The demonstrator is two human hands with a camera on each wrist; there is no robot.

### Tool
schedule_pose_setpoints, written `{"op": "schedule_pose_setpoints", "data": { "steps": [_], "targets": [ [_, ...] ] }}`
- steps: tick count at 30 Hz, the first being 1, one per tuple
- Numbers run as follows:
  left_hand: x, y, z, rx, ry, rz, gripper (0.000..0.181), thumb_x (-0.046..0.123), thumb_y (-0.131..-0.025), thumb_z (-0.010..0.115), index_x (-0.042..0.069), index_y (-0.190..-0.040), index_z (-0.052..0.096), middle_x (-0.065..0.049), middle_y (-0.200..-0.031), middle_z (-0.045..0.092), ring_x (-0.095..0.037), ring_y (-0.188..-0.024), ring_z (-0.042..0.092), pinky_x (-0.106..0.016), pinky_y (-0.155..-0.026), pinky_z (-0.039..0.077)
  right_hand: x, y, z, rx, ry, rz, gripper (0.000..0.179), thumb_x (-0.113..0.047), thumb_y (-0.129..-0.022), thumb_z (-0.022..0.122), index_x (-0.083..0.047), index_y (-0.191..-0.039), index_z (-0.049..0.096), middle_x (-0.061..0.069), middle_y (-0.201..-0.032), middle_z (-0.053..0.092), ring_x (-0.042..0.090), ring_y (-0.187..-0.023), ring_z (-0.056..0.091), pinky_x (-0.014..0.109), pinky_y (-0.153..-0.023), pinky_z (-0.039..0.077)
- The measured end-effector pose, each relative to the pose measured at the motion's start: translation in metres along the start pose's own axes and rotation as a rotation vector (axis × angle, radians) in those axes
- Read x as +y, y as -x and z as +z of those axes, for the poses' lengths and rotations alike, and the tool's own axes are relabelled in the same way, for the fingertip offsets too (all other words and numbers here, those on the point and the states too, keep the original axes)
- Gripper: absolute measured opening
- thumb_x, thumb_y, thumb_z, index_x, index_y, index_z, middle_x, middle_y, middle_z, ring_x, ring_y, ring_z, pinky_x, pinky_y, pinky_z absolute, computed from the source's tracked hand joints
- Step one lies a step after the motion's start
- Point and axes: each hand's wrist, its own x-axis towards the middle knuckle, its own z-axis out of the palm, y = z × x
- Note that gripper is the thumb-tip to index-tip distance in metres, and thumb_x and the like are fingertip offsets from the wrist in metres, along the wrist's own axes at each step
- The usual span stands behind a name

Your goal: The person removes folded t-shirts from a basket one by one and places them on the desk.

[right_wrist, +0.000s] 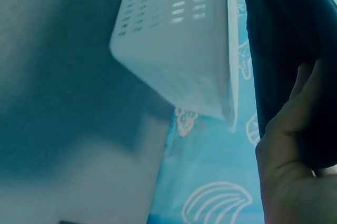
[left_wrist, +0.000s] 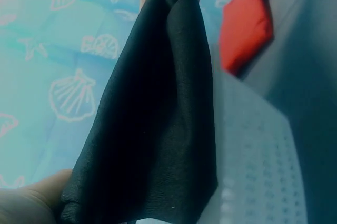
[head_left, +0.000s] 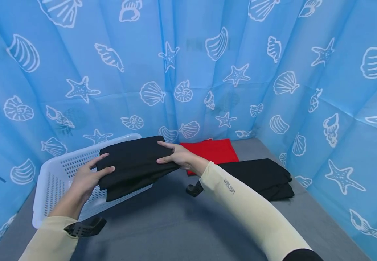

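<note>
A folded black cloth (head_left: 132, 163) is held up between both hands, overlapping the right part of a white plastic basket (head_left: 52, 181) in the head view. My left hand (head_left: 85, 179) grips its left edge, thumb on the near face. At the opposite edge my right hand (head_left: 180, 156) pinches the cloth between thumb and fingers. In the left wrist view the black cloth (left_wrist: 152, 108) hangs in layers with a fold along its length. The right wrist view has the right hand (right_wrist: 289, 155) around the cloth, with the perforated basket (right_wrist: 179, 50) beside it.
On the grey table (head_left: 175, 224) a red cloth (head_left: 212, 150) lies at the back. Another folded black cloth (head_left: 260, 177) lies on the right, close in front of the red one. A blue curtain (head_left: 188, 72) with white shell prints hangs behind the table and along its right side.
</note>
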Motion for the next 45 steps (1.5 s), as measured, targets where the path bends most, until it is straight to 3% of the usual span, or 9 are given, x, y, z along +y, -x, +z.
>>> {"op": "schedule_pose_setpoints", "data": {
  "steps": [8,11,22,28,35,40,45],
  "targets": [
    [0.005,-0.002,0.021,-0.024,-0.001,0.021,0.081,0.049,-0.076,0.066,0.022,-0.142,0.028,-0.026,-0.145,0.004,-0.047,-0.124,0.022,-0.051,-0.089,0.036,0.015,0.017,-0.019,0.049,0.144,-0.077,0.073,-0.022,-0.072,0.075,-0.036,-0.135,0.040,0.003,-0.134,0.035,0.022,-0.098,0.051,0.029,-0.066,0.050],
    [0.008,-0.003,0.027,-0.040,0.009,0.032,0.081,0.048,-0.076,0.066,0.021,-0.142,0.029,-0.027,-0.144,0.005,-0.046,-0.122,0.028,-0.049,-0.088,0.038,0.019,0.021,-0.025,0.062,0.105,-0.057,0.072,-0.022,-0.072,0.075,-0.036,-0.134,0.041,0.003,-0.135,0.034,0.024,-0.095,0.055,0.028,-0.063,0.050],
    [0.018,-0.007,0.049,-0.070,-0.056,0.081,0.079,0.049,-0.076,0.065,0.022,-0.142,0.030,-0.023,-0.146,0.008,-0.045,-0.127,0.017,-0.059,-0.093,0.028,0.030,0.036,-0.045,0.063,-0.001,-0.036,0.069,-0.018,-0.076,0.072,-0.033,-0.135,0.040,0.008,-0.128,0.043,0.025,-0.096,0.056,0.029,-0.063,0.051],
    [0.028,-0.008,0.062,-0.097,-0.058,0.101,0.075,0.047,-0.078,0.065,0.022,-0.141,0.031,-0.023,-0.145,0.014,-0.043,-0.121,0.032,-0.053,-0.089,0.037,0.035,0.049,-0.058,0.087,-0.036,-0.022,0.069,-0.015,-0.076,0.072,-0.031,-0.135,0.040,0.007,-0.129,0.041,0.025,-0.101,0.053,0.032,-0.067,0.051],
    [0.039,-0.011,0.081,-0.136,-0.011,0.117,0.068,0.038,-0.081,0.065,0.022,-0.140,0.034,-0.021,-0.144,0.018,-0.035,-0.105,0.050,-0.041,-0.078,0.047,0.039,0.064,-0.074,0.114,-0.049,-0.034,0.068,-0.013,-0.077,0.071,-0.030,-0.136,0.040,0.010,-0.125,0.046,0.028,-0.090,0.059,0.032,-0.067,0.051],
    [0.044,-0.012,0.094,-0.154,0.017,0.122,0.066,0.035,-0.081,0.066,0.022,-0.139,0.036,-0.019,-0.144,0.019,-0.035,-0.110,0.048,-0.043,-0.081,0.047,0.043,0.073,-0.085,0.140,-0.038,-0.048,0.069,-0.013,-0.076,0.072,-0.030,-0.135,0.041,0.008,-0.127,0.043,0.027,-0.096,0.057,0.033,-0.069,0.051],
    [0.052,-0.014,0.110,-0.162,0.038,0.113,0.065,0.033,-0.082,0.066,0.023,-0.138,0.037,-0.017,-0.144,0.020,-0.036,-0.121,0.036,-0.047,-0.087,0.042,0.048,0.081,-0.094,0.170,-0.042,-0.055,0.069,-0.012,-0.075,0.072,-0.028,-0.135,0.041,0.007,-0.128,0.042,0.027,-0.102,0.052,0.034,-0.073,0.050]
  ]
}}
